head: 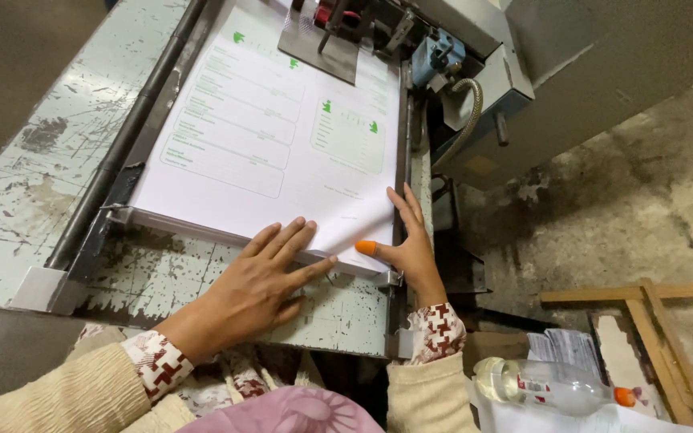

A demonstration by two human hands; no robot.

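1. The left hand (258,281) lies flat with its fingers spread, palm down on the worn metal table (162,277). The fingertips reach onto the near edge of the paper stack (274,136), so this hand seems to hold the sheets down and keep the edge even.
2. The right hand (411,240) stands at the near right corner of the same stack. Its fingers are stretched out and held together along the right side of the paper, and the thumb, which wears an orange rubber cap (366,247), presses on the corner. I think the cap is there to grip single sheets better.
3. The stack carries pale green printed forms and sits just beyond both hands. Its far end goes under the machine head (338,32), probably so that the machine can work on that end.
4. A dark guide bar (134,128) runs along the stack, further out to the left of the left hand. It looks like a stop for squaring the paper.
5. Near the right wrist, lower down, a clear plastic bottle (547,385) lies on its side on some papers, well apart from the stack.
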